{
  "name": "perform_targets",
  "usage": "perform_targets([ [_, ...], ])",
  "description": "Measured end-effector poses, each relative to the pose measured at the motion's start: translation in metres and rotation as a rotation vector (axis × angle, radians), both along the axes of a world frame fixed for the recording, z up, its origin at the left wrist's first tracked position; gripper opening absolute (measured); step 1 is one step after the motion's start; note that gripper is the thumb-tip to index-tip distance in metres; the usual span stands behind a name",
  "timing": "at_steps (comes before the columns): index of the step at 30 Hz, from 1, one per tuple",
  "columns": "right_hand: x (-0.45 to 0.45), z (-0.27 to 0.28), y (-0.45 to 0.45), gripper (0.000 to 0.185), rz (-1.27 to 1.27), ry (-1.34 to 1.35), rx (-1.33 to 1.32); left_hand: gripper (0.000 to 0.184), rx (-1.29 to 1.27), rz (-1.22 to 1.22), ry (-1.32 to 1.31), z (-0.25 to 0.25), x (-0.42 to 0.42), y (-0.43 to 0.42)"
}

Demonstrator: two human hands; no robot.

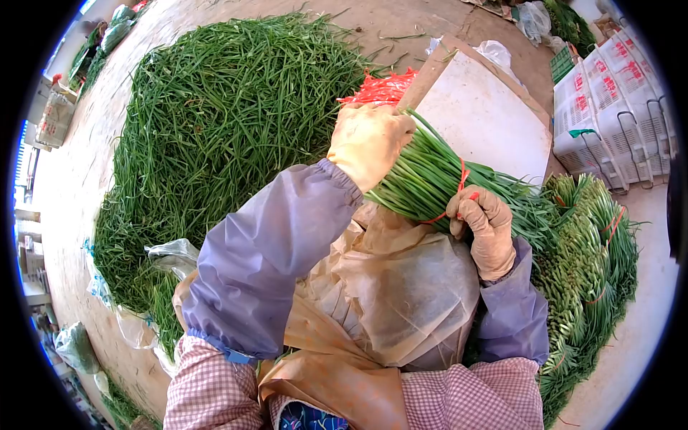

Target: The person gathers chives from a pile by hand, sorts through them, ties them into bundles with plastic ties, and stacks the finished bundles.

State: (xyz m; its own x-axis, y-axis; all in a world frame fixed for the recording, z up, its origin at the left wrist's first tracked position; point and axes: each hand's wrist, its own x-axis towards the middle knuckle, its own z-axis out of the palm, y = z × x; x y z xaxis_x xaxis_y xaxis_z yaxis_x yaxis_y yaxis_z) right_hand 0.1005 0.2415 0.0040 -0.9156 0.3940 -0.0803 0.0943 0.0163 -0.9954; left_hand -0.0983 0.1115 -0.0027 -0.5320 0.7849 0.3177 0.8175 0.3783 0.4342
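Observation:
A bunch of green chives (423, 175) lies across my lap, with a red tie (464, 174) looped around it. My right hand (487, 229), in a tan glove, is closed at the bunch's near side, pinching the red tie between thumb and fingers. At the bunch's far left end is my left hand (371, 140), in a pale yellow glove. Its fingers are curled down beside a pile of red ties (380, 87), and what they hold is hidden. Beneath the bunch, a translucent apron (408, 287) covers my lap.
A large heap of loose chives (222, 107) spreads to the left. On the right, tied bunches (584, 287) are stacked. A white board (487, 115) with a brown edge stands ahead, and white crates (609, 107) sit at the far right.

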Motion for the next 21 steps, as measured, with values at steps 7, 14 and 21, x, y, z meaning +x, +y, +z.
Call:
perform_targets([
  [7, 0.000, -0.002, 0.002, 0.021, -0.014, 0.033, -0.050, 0.017, 0.038, -0.008, 0.303, -0.011, -0.011, -0.023],
  [14, -0.003, -0.012, 0.012, 0.017, -0.049, 0.124, -0.112, 0.022, 0.223, 0.875, -0.284, -0.075, -0.124, -0.185],
  [21, -0.015, -0.019, 0.039, 0.020, -0.028, 0.194, -0.261, 0.058, 0.385, 0.401, -0.689, -0.080, -0.094, -0.168],
])
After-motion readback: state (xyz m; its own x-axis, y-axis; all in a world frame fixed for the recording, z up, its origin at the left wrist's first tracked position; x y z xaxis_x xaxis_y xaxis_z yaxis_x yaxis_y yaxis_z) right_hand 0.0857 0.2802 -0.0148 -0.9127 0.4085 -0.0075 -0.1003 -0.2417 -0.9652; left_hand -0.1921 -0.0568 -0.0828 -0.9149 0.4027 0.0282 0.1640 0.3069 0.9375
